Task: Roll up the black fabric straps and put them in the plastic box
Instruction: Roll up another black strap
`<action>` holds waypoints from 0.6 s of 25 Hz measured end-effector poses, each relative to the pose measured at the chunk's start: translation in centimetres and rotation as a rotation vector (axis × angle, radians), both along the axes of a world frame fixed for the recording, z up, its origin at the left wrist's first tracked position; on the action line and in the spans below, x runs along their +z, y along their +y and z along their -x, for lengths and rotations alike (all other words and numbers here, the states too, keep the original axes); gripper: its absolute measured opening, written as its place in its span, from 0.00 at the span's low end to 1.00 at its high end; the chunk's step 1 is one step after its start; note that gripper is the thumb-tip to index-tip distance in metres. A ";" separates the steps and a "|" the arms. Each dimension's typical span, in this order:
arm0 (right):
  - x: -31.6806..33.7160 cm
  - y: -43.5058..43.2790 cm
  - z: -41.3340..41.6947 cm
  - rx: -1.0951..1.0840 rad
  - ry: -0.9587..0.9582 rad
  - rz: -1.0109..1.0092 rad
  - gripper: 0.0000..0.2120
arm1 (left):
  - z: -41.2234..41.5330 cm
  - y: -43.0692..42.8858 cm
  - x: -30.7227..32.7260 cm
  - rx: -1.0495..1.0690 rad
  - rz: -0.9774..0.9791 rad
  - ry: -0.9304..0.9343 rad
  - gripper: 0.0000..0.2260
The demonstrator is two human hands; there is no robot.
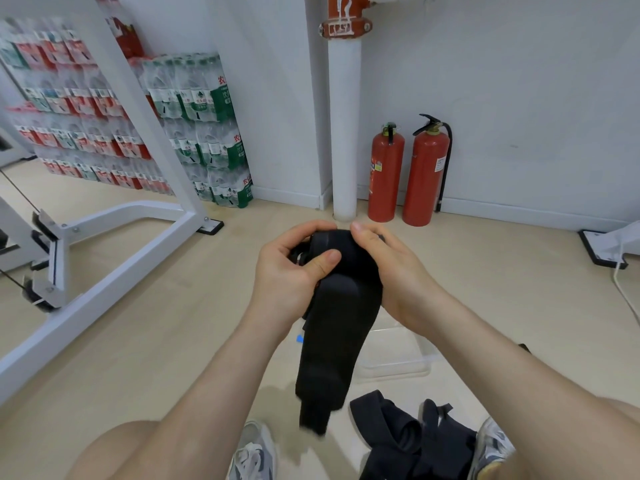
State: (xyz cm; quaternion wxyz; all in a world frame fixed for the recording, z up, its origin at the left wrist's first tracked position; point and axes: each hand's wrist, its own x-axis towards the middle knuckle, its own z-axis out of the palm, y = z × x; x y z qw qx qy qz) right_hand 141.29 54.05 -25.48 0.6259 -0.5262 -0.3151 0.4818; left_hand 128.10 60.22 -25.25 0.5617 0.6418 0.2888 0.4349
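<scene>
Left hand (291, 271) and right hand (394, 271), fingers clamped on the rolled top of 1 black strap (329, 341), apparently held high so its loose tail hangs free for winding. Clear plastic box (398, 358) waits on the floor (173, 323) below; more straps (391, 431) lie near, right. Far-left bottle packs (194, 143) carry labels (200, 102) too small to read.

Plastic box (396, 355) on floor (166, 327), behind hanging strap (329, 341). Strap pile (398, 434) on floor before box, between shoes (254, 452). Fire extinguishers (386, 174) against wall (519, 98), right of pipe (344, 133).
</scene>
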 end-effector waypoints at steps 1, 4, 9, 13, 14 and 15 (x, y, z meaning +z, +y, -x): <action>0.0 -0.1 0.1 -0.017 0.041 -0.011 0.21 | -0.1 -0.1 -0.1 -0.001 -0.027 0.004 0.17; 0.0 -0.3 0.5 -0.057 0.105 -0.039 0.22 | -0.4 -0.3 -0.5 -0.013 -0.071 0.010 0.20; 0.0 -0.3 0.0 -0.064 0.156 -0.075 0.11 | -0.4 -0.3 -0.4 -0.096 -0.108 0.035 0.19; 0.4 -0.3 -0.6 0.008 0.024 -0.105 0.08 | 0.1 0.5 0.3 -0.125 0.151 0.141 0.19; 0.4 -0.4 -0.7 0.025 -0.009 -0.102 0.09 | 0.3 0.7 0.5 -0.166 0.190 0.182 0.21; 0.5 -0.5 -0.7 0.041 -0.024 -0.100 0.10 | 0.4 0.7 0.7 -0.199 0.205 0.188 0.20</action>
